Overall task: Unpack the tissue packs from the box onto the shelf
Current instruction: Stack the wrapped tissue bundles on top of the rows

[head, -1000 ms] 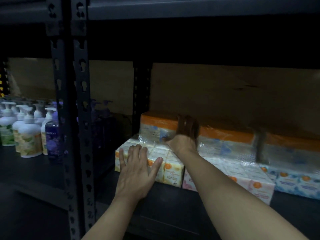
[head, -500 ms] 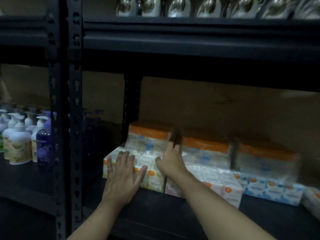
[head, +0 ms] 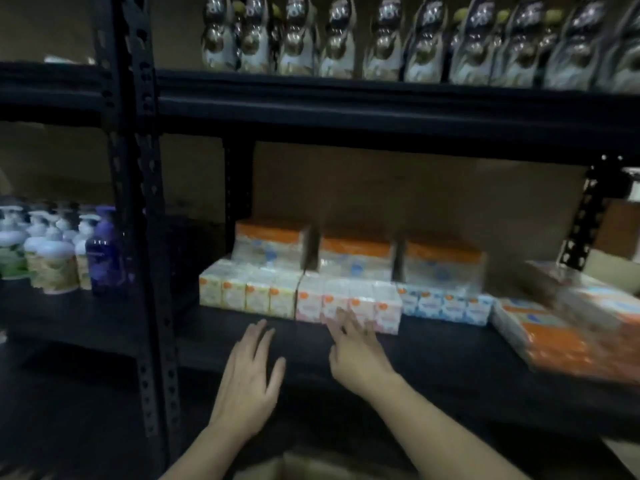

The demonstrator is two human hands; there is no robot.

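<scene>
Tissue packs stand in rows on the dark shelf: a yellow pack, a pink pack and a blue pack in front, with orange-topped packs behind. More orange packs lie at the right. My left hand hovers over the shelf front with straight fingers, holding nothing. My right hand is open, its fingertips in front of the pink pack's face; touch is unclear. A cardboard box edge shows at the bottom.
A black upright post divides the shelving. Left of it stand pump bottles and a purple bottle. The upper shelf carries a row of shiny pouches.
Both hands have drawn back from the packs toward the shelf front. The view has tilted up and pulled away, revealing the upper shelf and more packs at the right.
</scene>
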